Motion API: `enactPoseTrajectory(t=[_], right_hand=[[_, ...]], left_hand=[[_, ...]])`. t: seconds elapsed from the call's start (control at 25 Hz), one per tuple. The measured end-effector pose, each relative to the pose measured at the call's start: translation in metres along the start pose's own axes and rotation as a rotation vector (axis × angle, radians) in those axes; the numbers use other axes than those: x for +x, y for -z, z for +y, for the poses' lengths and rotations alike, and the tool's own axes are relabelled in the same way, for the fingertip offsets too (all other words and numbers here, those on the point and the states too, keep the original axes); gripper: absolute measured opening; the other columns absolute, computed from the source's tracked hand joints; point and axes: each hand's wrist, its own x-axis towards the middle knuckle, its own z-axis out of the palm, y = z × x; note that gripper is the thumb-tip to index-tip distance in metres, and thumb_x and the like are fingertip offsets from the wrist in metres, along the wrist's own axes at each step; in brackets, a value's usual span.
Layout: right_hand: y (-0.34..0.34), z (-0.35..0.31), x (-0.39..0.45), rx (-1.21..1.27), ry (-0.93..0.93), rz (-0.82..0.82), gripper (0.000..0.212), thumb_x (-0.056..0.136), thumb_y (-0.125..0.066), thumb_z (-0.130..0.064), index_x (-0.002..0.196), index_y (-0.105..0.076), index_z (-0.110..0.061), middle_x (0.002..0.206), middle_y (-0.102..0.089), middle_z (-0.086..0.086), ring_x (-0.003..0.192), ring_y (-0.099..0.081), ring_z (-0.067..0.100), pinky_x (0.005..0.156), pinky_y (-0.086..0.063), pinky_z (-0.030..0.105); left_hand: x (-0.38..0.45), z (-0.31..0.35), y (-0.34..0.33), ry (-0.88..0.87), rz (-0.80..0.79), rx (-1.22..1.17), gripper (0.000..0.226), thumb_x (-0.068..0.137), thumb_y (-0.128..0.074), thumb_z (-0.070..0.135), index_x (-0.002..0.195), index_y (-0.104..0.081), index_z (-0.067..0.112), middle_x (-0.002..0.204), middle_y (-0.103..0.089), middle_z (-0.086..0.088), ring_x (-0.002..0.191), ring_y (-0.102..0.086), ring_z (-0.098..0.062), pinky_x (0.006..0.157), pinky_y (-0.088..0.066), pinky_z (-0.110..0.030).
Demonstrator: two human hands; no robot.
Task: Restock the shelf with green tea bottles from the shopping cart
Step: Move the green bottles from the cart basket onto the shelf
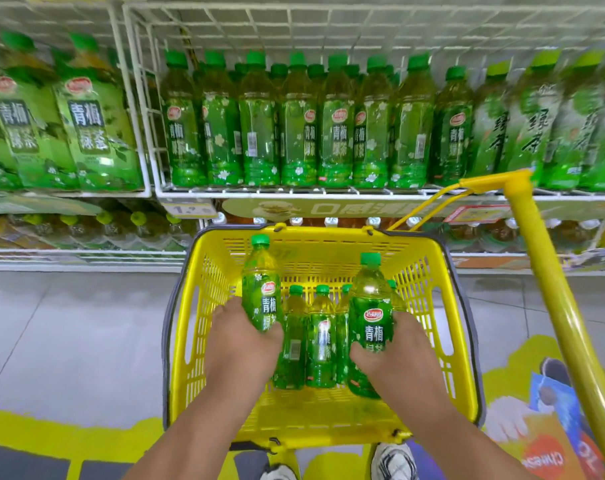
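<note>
A yellow shopping cart basket (432, 271) stands in front of me on the floor. My left hand (240, 344) grips a green tea bottle (261, 282) by its lower half, held upright above the basket's left side. My right hand (403, 358) grips a second green tea bottle (370, 306), also upright, on the right side. Several more green tea bottles (320, 337) stand in the basket between my hands. The wire shelf (294, 192) ahead holds a full front row of the same bottles (335, 126).
The cart's yellow handle (550, 289) rises at the right. Larger green tea bottles (89, 126) fill the left shelf section, other green bottles (536, 126) the right. A lower shelf (86, 252) carries more drinks. My shoes (394, 460) show below the basket.
</note>
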Motion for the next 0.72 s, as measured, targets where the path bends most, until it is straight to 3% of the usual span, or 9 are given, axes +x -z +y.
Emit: enactPoseTrajectory(t=[0.24,0.32,0.48,0.64,0.72], right_hand=[[0.054,-0.037,0.018,0.183,0.09,0.022,0.055,0.064,-0.076,-0.042,0.111,-0.053,-0.027,0.093,-0.066,-0.006,0.073,-0.064,0.008,0.063,-0.052,0.032],[0.076,-0.05,0.031,0.208,0.153,0.043,0.05,0.062,-0.073,-0.045,0.105,-0.055,-0.03,0.092,-0.067,-0.009,0.074,-0.063,0.003,0.063,-0.052,0.028],[0.127,-0.063,0.065,0.321,0.253,0.037,0.045,0.062,-0.074,-0.041,0.103,-0.059,-0.028,0.095,-0.069,-0.007,0.083,-0.068,0.01,0.072,-0.055,0.037],[0.186,-0.077,0.1,0.346,0.365,0.148,0.032,0.063,-0.075,-0.036,0.09,-0.059,-0.034,0.079,-0.071,-0.019,0.067,-0.067,-0.003,0.059,-0.056,0.03],[0.213,-0.079,0.123,0.328,0.379,0.208,0.03,0.062,-0.076,-0.038,0.085,-0.057,-0.037,0.076,-0.07,-0.019,0.065,-0.065,-0.005,0.059,-0.055,0.025]], left_hand=[[-0.015,0.062,0.015,-0.117,0.058,-0.176,0.069,0.07,-0.08,0.044,0.13,-0.053,0.023,0.12,-0.058,0.003,0.109,-0.06,-0.018,0.085,-0.05,-0.033],[-0.014,0.097,0.02,-0.177,0.083,-0.231,0.062,0.069,-0.081,0.043,0.122,-0.054,0.028,0.111,-0.056,0.01,0.103,-0.06,-0.014,0.082,-0.049,-0.031],[-0.01,0.166,0.021,-0.273,0.101,-0.317,0.043,0.07,-0.08,0.042,0.106,-0.056,0.045,0.103,-0.057,0.017,0.092,-0.059,-0.002,0.073,-0.046,-0.022],[-0.006,0.232,0.017,-0.302,0.135,-0.333,0.07,0.072,-0.078,0.046,0.133,-0.052,0.026,0.119,-0.059,0.007,0.106,-0.059,-0.012,0.09,-0.051,-0.033],[0.0,0.261,0.01,-0.328,0.133,-0.368,0.065,0.072,-0.079,0.043,0.129,-0.054,0.025,0.117,-0.06,0.005,0.106,-0.06,-0.015,0.093,-0.05,-0.036]])
